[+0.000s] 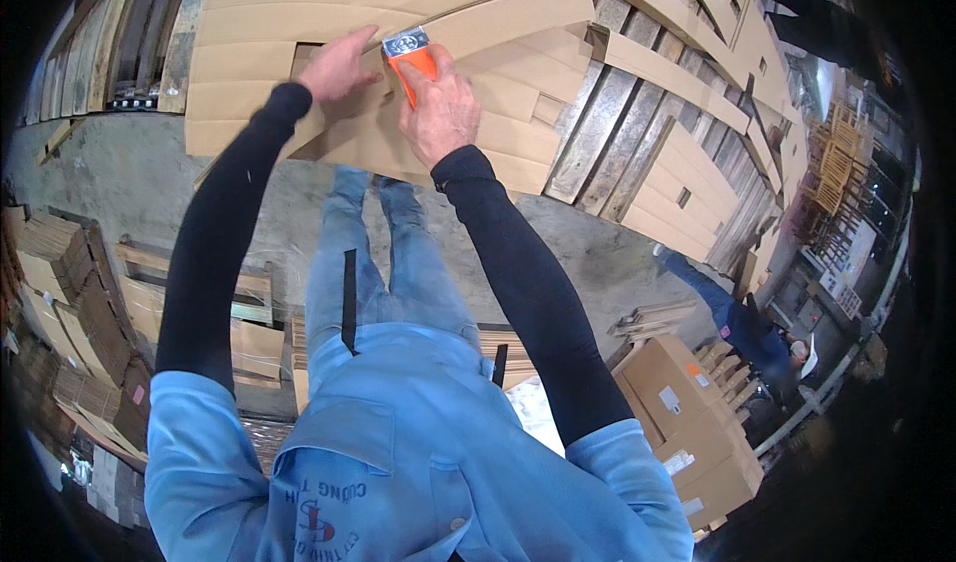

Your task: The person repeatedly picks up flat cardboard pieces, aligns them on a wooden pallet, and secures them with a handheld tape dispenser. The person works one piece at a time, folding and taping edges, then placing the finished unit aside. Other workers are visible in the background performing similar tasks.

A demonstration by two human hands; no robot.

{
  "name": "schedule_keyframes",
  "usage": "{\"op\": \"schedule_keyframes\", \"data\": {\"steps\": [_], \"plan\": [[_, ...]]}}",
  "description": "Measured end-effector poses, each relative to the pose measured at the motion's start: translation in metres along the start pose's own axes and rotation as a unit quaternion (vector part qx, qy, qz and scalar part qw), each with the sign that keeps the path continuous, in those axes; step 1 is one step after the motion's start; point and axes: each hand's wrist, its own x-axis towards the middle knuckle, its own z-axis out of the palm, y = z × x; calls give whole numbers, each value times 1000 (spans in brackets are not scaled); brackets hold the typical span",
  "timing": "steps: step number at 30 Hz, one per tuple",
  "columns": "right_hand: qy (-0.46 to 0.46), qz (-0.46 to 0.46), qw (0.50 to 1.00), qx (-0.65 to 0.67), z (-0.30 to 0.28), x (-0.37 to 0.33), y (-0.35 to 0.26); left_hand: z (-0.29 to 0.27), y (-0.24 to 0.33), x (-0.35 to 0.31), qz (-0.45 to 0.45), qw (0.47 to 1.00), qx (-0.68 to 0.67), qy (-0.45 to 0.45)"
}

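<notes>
My right hand [441,109] is wrapped round an orange hand tool with a broad silver metal head [405,42]; its exact kind I cannot make out. The metal end points away from me and lies over a flat brown cardboard sheet [269,16]. My left hand [339,67] is beside a rectangular cut-out in the cardboard, fingers stretched and thumb apart, with nothing seen in it. Whether its fingertips press on the sheet I cannot tell. A long cardboard strip [513,16] curves to the right from near the tool.
Wooden pallets [607,114] lie under and beside the cardboard. More cut sheets [687,189] are at the right. Behind me stand a large carton [677,403] and stacked folded cardboard [70,283]. Another person [742,328] is at the far right.
</notes>
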Motion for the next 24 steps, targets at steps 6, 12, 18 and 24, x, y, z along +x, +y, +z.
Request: {"op": "schedule_keyframes", "data": {"steps": [6,12,18,24], "plan": [[-39,-5,999,-4,-3,8,0,31,28,-34,11,959,247,136],[-10,-52,999,9,-5,-36,19,24,19,-28,7,957,263,122],[-76,0,996,-41,11,-56,26,19,25,-30,16,957,269,104],[-89,7,995,-48,5,-41,14,35,36,-18,6,930,309,198]]}}
